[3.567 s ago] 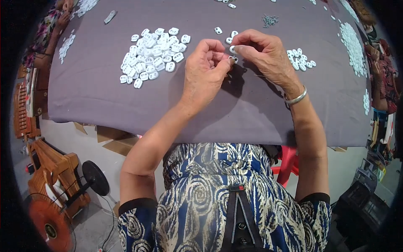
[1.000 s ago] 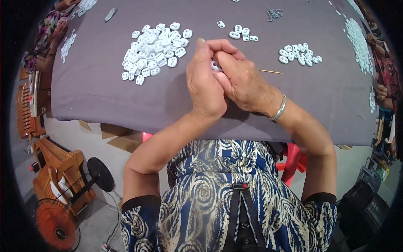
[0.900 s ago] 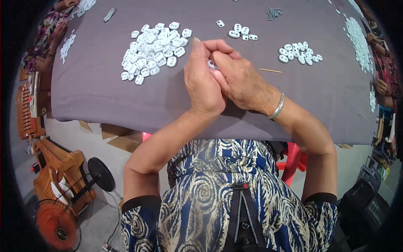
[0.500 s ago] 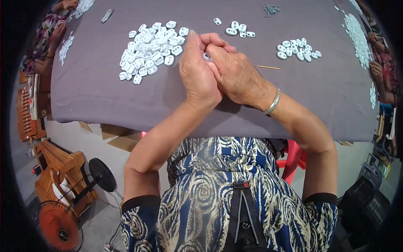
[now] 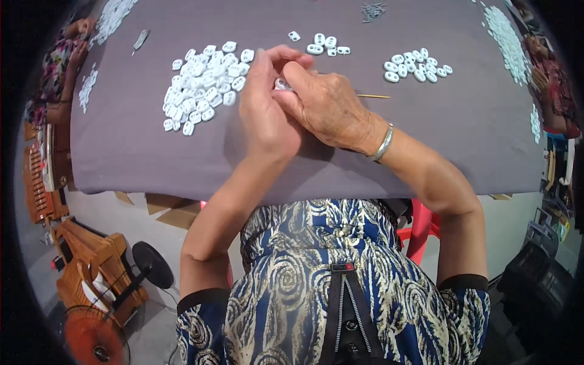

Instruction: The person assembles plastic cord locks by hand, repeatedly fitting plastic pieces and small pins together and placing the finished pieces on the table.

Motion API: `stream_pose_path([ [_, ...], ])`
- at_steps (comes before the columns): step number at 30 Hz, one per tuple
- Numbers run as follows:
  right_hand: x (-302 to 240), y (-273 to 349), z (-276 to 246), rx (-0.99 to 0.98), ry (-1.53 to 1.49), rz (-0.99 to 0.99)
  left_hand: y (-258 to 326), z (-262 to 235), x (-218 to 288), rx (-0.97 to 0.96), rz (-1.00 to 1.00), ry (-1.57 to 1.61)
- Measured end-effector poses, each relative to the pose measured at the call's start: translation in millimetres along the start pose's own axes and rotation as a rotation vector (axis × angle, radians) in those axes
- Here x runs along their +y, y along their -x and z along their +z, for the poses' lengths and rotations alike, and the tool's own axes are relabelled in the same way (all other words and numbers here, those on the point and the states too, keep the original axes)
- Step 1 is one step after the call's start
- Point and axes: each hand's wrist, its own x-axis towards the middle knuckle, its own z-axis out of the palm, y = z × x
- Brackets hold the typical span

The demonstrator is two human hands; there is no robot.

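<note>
Both hands meet upper centre of frame over grey cloth [image 5: 152, 158]. Left hand [image 5: 264, 109] and right hand [image 5: 325, 106] curled, fingertips pinching small white piece [image 5: 281, 84] between them. Forearms angle up from lower edge. White piece pile [image 5: 204, 85] just left.

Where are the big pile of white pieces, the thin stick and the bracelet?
big pile of white pieces [image 5: 204, 88], head view, middle of the heap.
thin stick [image 5: 374, 96], head view, its bare length right of the hands.
bracelet [image 5: 382, 143], head view, band on the right wrist.

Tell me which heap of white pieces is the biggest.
The heap left of the left hand, the large pile; far more pieces than the small cluster right.
</note>
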Motion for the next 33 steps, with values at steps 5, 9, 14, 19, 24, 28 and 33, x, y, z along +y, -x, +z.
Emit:
stream_pose_path([
  [5, 5.6, 0.3, -4.2, 0.096, 0.041, 0.047, 1.4, -6.9, 18.4, -0.115, 0.039, -0.465],
  [9, 10.4, -0.7, -1.5, 0.132, 0.005, 0.059, 0.5, -8.5, 18.3, -0.154, 0.041, -0.478],
  [14, 22.0, -7.8, -21.0, 0.191, 0.001, 0.005, -12.6, -18.9, 36.1, -0.038, 0.073, -0.57],
  [19, 61.3, -13.7, -51.7, 0.287, 0.151, 0.075, -39.6, -46.8, 64.8, 0.156, 0.311, -0.924],
  [24, 66.8, -12.0, -64.8, 0.1, 0.193, 0.129, -52.5, -70.5, 71.0, 0.203, 0.372, -1.265],
  [28, 62.9, -9.4, -61.9, -0.023, 0.188, 0.17, -45.5, -55.6, 62.3, 0.13, 0.641, -1.243],
  [33, 58.1, -11.3, -60.2, -0.086, 0.134, 0.258, -17.2, -21.4, 43.6, -0.112, 0.256, -0.942],
])
